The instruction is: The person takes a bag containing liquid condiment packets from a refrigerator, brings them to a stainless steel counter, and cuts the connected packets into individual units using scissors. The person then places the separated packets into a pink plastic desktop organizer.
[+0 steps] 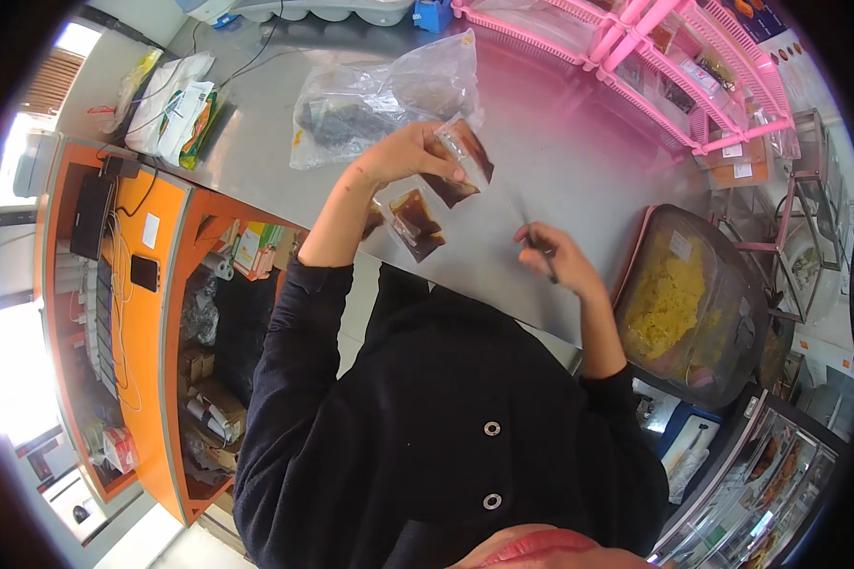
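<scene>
My left hand (406, 153) pinches a clear plastic sachet of dark brown sauce (462, 160) above the metal table. More sachets of the same sauce (416, 224) are joined below it and hang toward the table's near edge; one is partly hidden by my wrist. To the right, my right hand (551, 256) is closed around what look like dark-handled scissors (531, 238). Their blades point away from me and are blurred by motion, apart from the sachets. Just beyond my left hand lies a large clear plastic bag (384, 99) with something dark inside.
Pink plastic basket racks (655, 85) stand at the table's back right. A lidded tub of yellow crumbly food (672, 299) sits at the right edge. White and green packets (185, 117) lie at the back left, beside an orange counter (146, 284) with a phone (145, 273).
</scene>
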`<state>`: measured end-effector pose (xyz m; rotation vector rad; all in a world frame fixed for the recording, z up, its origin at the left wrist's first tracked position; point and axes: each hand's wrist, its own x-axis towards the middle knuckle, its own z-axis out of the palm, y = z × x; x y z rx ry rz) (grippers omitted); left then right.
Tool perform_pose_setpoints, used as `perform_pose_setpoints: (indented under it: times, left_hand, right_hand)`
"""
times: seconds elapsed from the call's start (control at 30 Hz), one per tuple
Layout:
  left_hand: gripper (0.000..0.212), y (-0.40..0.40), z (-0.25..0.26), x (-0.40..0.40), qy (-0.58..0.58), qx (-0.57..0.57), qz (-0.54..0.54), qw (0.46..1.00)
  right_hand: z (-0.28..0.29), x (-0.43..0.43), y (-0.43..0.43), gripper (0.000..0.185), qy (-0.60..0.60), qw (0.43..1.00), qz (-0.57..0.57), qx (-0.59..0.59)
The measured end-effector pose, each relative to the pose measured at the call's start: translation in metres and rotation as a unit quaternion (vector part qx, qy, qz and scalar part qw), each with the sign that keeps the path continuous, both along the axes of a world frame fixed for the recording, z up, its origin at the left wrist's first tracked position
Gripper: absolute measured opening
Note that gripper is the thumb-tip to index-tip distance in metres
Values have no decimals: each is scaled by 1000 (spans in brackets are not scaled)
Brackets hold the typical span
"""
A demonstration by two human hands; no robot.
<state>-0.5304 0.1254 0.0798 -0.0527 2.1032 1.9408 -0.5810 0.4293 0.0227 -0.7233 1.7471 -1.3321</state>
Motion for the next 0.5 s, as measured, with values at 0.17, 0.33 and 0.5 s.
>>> perform_pose_setpoints:
  times: [0.17,0.33,0.5]
  left_hand:
    - [46,13,9,-5,27,-71,13,997]
    - [60,18,12,-5,26,-67,-3,997]
    - [59,20,13,-3,38,-55,-1,998]
  right_hand:
    - [4,17,-28,32,-93,994,54,-32]
    - [17,16,-40,28,-65,994,21,-84]
    - [12,20,-43,26,-46,995,-7,-94]
